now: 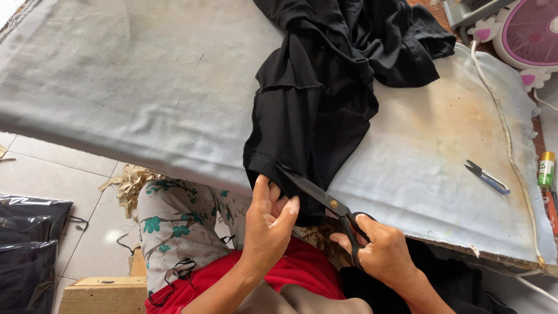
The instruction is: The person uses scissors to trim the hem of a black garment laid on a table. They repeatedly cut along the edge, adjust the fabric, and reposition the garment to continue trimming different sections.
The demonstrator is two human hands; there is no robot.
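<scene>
A black garment (325, 87) lies heaped on the grey padded table (145, 87), one end hanging over the near edge. My left hand (268, 224) pinches the hem of that hanging end. My right hand (381, 250) grips the black handles of a pair of large scissors (322, 197). The blades point up-left and touch the cloth just beside my left fingers.
Small blue thread snips (487, 177) lie on the table at the right. A pink and white fan (526, 35) and a small green bottle (546, 168) stand at the far right. Black bags (26, 244) and paper scraps (131, 180) lie on the tiled floor at left.
</scene>
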